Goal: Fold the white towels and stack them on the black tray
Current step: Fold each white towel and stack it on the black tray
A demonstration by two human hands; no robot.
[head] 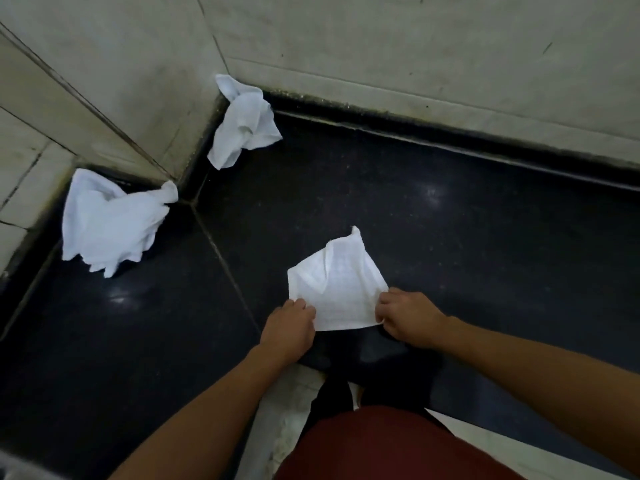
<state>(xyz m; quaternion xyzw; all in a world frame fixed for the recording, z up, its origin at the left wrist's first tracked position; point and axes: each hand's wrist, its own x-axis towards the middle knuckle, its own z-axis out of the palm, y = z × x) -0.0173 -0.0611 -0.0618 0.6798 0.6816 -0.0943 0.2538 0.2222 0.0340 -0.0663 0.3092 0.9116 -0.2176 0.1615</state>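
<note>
A white towel (341,289) is pinched by curled fingers of the left hand (289,327) and right hand (408,318) over a glossy black surface (450,220); a crumpled towel (246,126) and a 2nd crumpled towel (107,223) are lodged against pale tiled walls (415,36).

Looks down onto a black speckled stone slab (485,237), polished, with a thin pale seam (221,258) crossing it diagonally from the wall corner toward the near edge. Catches soft, blurred glints of light (432,194) in a few spots. Meets pale grey-beige tiled walls (415,46) at the back and left, marked by dark grout lines and small scuffs. Shows a dark, grimy strip (381,114) along the foot of the back wall. Juts forward at left as a tiled corner (114,109), splitting the slab's far side into two recesses. Drops at the near edge to a pale floor (298,403) below. Dim, even lighting throughout.
</note>
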